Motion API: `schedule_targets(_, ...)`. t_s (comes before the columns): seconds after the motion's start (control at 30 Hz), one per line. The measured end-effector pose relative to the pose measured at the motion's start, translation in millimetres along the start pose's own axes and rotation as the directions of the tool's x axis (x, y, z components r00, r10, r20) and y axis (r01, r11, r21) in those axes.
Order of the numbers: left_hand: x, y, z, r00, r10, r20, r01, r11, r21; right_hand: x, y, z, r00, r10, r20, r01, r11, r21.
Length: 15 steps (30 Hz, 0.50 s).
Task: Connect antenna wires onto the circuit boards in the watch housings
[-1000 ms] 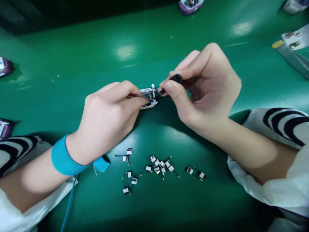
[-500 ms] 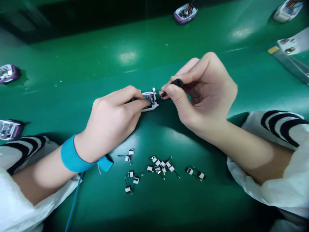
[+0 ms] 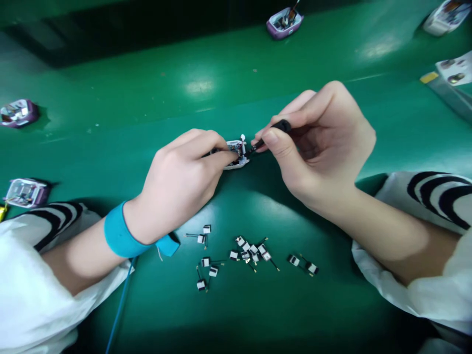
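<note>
My left hand, with a blue wrist strap on its wrist, grips a small white open housing with a circuit board inside. Its thumb and fingertips press on the board and cover the left part of the housing. My right hand pinches a thin black tool between thumb and fingers. The tool's tip points down to the left, at the right end of the housing; whether it touches is too small to tell. A small white round part sticks up at the housing's top edge.
Several small white-and-black parts with short cables lie on the green table nearer me. Purple-and-white housings stand at the left and top. A pale housing and a grey fixture are at the right.
Nearly everything in view has shifted slightly to the right together. Both hands keep the same grips, and the tool's tip stays by the housing's right end.
</note>
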<state>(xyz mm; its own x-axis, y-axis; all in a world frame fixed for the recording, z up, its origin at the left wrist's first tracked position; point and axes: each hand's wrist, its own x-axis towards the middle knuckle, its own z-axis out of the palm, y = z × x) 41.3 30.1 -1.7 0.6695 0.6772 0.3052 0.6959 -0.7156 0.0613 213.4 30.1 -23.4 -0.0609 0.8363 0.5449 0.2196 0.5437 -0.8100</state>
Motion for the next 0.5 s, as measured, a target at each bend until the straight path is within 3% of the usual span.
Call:
schedule_targets(0.27, 0.4, -0.1, -1.8, 0.999, 0.022, -0.03, -0.023, 0.999, -0.034, 0.5, 0.2, -1.3, 1.0, 0.019, -0.016, -0.017, 0.997, 0.079)
schedule_targets(0.5, 0.2, 0.4, -4.8, 1.0, -0.008, 0.027, 0.009, 0.999, -0.051, 0.4, -1.4, -2.3, 1.0, 0.03, 0.007, -0.031, 0.998, 0.05)
